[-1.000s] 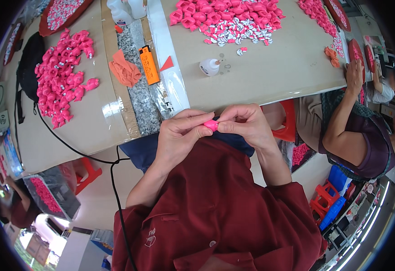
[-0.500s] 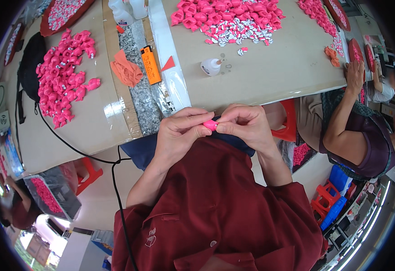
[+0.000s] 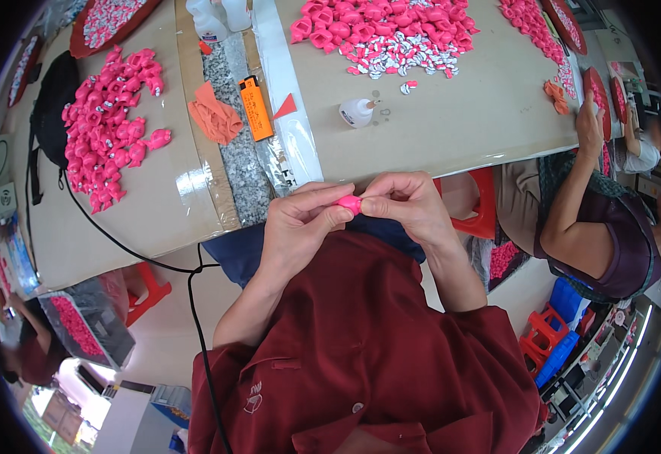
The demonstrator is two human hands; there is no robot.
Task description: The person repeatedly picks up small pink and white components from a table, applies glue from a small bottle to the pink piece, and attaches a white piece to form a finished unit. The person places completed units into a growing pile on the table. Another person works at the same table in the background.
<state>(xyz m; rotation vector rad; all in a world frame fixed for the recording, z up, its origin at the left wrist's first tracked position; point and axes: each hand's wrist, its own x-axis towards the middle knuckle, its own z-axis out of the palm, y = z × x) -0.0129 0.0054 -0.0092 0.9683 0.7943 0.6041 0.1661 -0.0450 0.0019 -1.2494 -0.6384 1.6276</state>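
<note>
- Currently, left hand [image 3: 296,223]: thumb and fingers pinch small pink piece [image 3: 348,203] (rounded).
- Right hand [image 3: 413,210]: thumb and forefinger closed on the piece's right end.
- Piece position: between both hands, near the table [image 3: 436,132] edge.

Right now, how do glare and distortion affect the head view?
Head view: the table bows at its edge, corners go black; shiny tape glares; lower-left background washes out; the pink piece is partly covered by left hand and right hand.
</note>
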